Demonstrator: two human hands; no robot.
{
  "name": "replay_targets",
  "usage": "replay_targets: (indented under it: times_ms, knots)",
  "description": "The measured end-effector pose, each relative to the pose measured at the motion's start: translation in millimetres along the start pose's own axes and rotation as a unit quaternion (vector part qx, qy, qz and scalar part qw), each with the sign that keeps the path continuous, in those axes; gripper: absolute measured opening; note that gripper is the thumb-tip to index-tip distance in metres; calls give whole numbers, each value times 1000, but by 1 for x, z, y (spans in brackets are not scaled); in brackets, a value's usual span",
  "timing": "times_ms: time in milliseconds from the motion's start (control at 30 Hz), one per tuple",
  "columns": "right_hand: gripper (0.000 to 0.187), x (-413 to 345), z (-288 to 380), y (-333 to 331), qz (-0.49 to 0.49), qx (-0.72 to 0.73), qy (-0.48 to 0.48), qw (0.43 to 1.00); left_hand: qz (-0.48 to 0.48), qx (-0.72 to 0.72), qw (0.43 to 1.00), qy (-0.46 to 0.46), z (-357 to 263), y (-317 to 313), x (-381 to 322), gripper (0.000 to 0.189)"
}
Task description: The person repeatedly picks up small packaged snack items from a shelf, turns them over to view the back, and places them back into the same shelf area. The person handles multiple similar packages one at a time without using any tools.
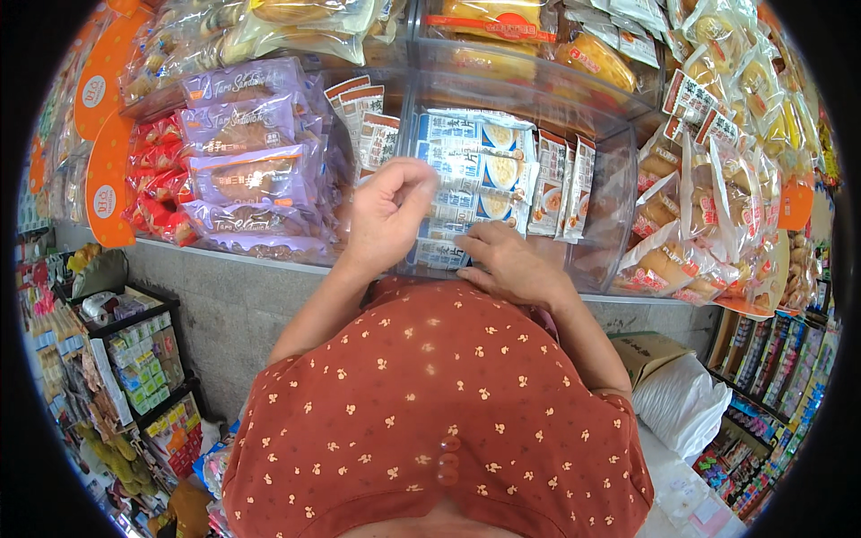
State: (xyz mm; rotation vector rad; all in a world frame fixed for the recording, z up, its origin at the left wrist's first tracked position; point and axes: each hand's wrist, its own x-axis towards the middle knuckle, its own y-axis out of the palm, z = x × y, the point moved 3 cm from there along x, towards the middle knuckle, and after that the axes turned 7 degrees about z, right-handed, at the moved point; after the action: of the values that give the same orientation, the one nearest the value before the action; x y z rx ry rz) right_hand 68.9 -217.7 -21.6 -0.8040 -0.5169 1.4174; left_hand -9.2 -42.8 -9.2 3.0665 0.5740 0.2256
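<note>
Blue-and-white oat snack packets (479, 165) lie in a stacked column in a clear plastic bin (609, 222). My left hand (395, 208) is over the left edge of this column, its fingers curled in and slightly blurred; nothing shows in it. At the near right end of the column, my right hand (514, 259) rests against the lowest packets, thumb and fingertips a little apart at their edge; whether it grips one is unclear. Brown-and-white packets (562, 185) stand upright to the right, and more such packets (378, 141) lean at the left.
Purple taro sandwich packs (245, 128) and red-wrapped items (158, 195) fill the left bin. Bagged bread (662, 259) is at the right, more bakery packs (494, 20) in the rear bins. Below stand a black shelf (144, 336), a cardboard box (646, 353) and a white sack (679, 397).
</note>
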Motion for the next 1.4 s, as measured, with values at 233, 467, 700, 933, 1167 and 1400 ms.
replay_targets:
  times_ms: [233, 467, 700, 933, 1167, 1400]
  knots:
    - [28, 16, 10, 4, 27, 54, -41, 997, 10, -5, 1000, -2, 0, 8, 18, 7]
    - [25, 35, 12, -114, -137, -1, 9, 990, -20, 42, 998, 29, 4, 16, 35, 8]
    - [26, 111, -10, -269, -419, 68, 35, 905, 1, 202, 961, 188, -2, 27, 29, 17]
    - [30, 225, -77, -359, -481, 160, 138, 851, 26, 157, 978, 136, -3, 21, 29, 11]
    - [22, 253, -91, -373, -554, 225, 7, 801, 31, 123, 983, 130, -5, 18, 31, 10]
    - [26, 158, -20, -368, -591, 261, -120, 753, 35, 131, 980, 146, -9, 17, 32, 13]
